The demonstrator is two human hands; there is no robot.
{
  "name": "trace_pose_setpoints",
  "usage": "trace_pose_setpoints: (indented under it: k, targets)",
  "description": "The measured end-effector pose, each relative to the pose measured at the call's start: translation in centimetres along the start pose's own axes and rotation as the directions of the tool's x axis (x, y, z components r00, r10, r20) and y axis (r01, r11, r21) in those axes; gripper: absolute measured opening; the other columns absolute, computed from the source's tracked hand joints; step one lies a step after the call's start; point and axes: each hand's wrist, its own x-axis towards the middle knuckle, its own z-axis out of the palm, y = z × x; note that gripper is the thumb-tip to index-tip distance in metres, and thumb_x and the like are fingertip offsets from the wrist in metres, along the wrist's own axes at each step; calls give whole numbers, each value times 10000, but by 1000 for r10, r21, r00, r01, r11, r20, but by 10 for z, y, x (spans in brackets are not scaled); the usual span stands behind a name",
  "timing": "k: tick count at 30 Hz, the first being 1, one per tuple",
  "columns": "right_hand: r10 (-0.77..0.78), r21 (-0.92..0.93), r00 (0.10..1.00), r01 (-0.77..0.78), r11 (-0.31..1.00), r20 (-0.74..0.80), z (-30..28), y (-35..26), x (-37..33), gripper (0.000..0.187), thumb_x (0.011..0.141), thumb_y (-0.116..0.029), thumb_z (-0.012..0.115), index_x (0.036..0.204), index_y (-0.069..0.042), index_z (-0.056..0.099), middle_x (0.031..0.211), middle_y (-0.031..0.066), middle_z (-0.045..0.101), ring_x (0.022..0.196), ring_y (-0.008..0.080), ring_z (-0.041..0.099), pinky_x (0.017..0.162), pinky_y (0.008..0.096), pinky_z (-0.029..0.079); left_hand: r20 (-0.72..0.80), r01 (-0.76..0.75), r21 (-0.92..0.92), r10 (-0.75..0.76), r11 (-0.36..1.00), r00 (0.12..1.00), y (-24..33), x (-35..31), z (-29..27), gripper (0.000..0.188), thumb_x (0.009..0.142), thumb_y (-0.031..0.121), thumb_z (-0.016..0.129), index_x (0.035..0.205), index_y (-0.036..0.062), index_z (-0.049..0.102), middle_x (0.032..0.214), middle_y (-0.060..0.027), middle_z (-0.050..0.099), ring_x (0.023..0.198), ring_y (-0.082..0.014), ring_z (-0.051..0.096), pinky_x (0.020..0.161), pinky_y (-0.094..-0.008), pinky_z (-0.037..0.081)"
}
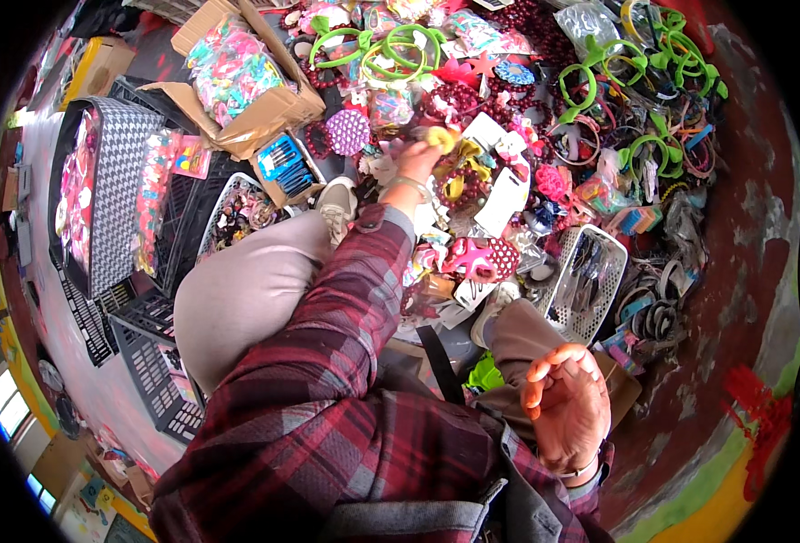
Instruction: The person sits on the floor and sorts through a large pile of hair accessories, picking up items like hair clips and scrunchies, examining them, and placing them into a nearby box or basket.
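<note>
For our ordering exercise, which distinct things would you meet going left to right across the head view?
Houndstooth-patterned case, blue packs, purple dotted disc, left hand, pink rose-like flower, lowest green knotted headband.

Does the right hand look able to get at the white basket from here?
Probably yes: the right hand looks empty, and nothing visible blocks its way to the white basket; the trouser leg lies to the left. Height is hard to judge.

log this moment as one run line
left hand: yellow ring at fingertips | right hand: loosely curled, nothing visibly held | nearby: green headbands, white basket
</note>
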Motion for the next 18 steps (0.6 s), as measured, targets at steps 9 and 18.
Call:
trace_pose_setpoints:
  k: [9, 18]
  targets:
    - [-20, 43, 1000, 20, 999, 9, -6, 2, -7, 183, 880, -177, 467, 891, -2, 518, 772, 153, 591, 552, 183, 536, 459, 250, 414, 483, 29, 349, -206, 937, 851, 31, -79, 91, 228, 754, 210, 647, 902, 37, 639, 838, -42, 623, 757, -126, 558, 685, -281, 448]
    - [-32, 43, 999, 32, 999, 5, -10, 1, -13, 177, 875, -174, 468, 895, -4, 512, 765, 150, 580, 534, 189, 520, 446, 258, 405, 267, -519, 691, 490, 503, 830, 19, -59, 67, 163, 732, 185, 570, 673, 46, 632, 739, -132, 612, 703, -313, 584, 639, -385, 459]
